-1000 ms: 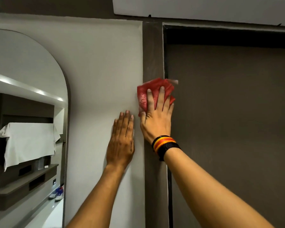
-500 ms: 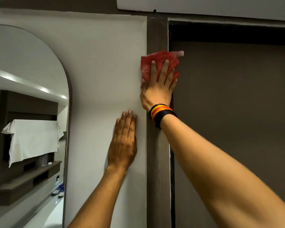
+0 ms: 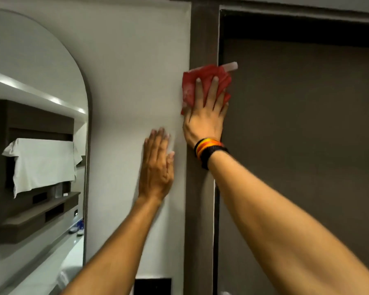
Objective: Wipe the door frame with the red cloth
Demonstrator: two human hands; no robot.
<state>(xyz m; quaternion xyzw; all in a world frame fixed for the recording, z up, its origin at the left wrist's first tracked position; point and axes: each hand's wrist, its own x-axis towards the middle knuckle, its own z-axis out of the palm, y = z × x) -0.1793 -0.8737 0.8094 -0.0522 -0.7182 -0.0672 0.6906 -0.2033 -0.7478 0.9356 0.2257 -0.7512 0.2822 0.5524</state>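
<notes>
Red cloth (image 3: 205,81) pinned to door frame (image 3: 202,39) by right hand (image 3: 202,122) (fingers spread).

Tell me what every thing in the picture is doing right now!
red cloth: bunched, pressed flat against the door frame under the right hand.
right hand: fingers spread, pushing the cloth onto the frame.
left hand: empty, palm flat on the white wall.
door frame: upright, dark brown strip.
door: shut, as far as can be seen.
wristbands: worn on the right wrist.
mirror: on the wall, reflecting a draped white cloth.
</notes>
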